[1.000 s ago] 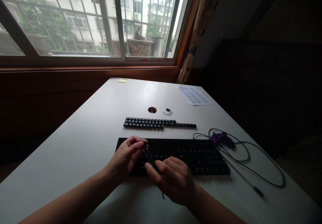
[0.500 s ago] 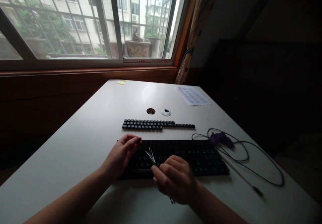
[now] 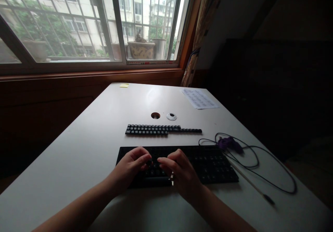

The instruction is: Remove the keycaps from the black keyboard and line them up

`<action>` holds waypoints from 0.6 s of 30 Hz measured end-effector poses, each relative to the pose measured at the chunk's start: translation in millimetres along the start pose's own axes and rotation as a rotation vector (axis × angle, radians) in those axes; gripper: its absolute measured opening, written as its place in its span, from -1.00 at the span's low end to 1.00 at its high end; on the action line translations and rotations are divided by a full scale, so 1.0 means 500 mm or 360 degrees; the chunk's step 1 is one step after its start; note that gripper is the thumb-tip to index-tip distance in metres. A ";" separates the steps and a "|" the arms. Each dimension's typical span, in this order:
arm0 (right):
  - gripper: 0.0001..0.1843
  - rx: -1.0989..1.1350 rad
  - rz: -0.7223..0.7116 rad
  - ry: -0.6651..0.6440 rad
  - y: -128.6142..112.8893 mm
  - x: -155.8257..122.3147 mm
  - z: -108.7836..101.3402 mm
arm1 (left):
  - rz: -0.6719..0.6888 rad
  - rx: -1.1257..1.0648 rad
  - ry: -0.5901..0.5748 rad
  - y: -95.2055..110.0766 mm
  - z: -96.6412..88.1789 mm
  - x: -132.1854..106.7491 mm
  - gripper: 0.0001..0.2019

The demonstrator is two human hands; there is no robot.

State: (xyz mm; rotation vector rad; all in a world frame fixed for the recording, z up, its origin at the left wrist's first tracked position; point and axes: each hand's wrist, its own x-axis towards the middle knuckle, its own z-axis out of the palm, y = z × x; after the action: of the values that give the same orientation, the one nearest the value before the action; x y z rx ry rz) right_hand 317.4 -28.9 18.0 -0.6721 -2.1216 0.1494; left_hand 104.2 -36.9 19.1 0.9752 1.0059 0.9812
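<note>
Right hand (image 3: 182,174) lowered, keyboard (image 3: 213,162) black, flat

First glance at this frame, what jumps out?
Two bare hands, left hand and right hand, almost meet over the black keyboard on the white table. Just beyond it lie loose keycaps in neat rows, and a black cable with a purple plug loops to the right.

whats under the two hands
The keyboard: the left hand and right hand lie over its left half. The part beneath them is covered, and whether the hands hold anything cannot be told.
</note>
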 end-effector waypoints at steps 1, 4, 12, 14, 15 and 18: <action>-0.67 0.0038 0.0037 0.0019 -0.001 0.001 0.003 | 0.0002 0.0020 -0.0024 -0.002 -0.001 0.000 -0.73; -0.72 0.0123 0.0113 0.0044 -0.003 0.006 0.010 | -0.0020 0.0052 -0.0103 -0.007 -0.001 -0.002 -0.72; -0.77 0.0278 0.0175 -0.0038 -0.008 0.011 0.019 | 0.0011 0.0247 -0.0094 -0.008 0.003 -0.002 -0.67; -0.76 0.0312 0.0211 -0.0053 -0.008 0.009 0.019 | 0.0007 0.0309 -0.0089 -0.008 0.004 -0.003 -0.64; -0.75 0.0331 0.0230 -0.0061 -0.008 0.008 0.019 | 0.0008 0.0328 -0.0083 -0.008 0.005 -0.004 -0.62; -0.74 0.0379 0.0256 -0.0086 -0.008 0.006 0.019 | 0.0022 0.0395 -0.0078 -0.009 0.007 -0.007 -0.58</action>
State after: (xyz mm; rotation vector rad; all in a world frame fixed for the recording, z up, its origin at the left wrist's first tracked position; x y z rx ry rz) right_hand 306.9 -29.2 15.7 -0.7013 -2.0572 0.5048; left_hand 107.9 -41.9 16.4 1.2066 1.0983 0.8525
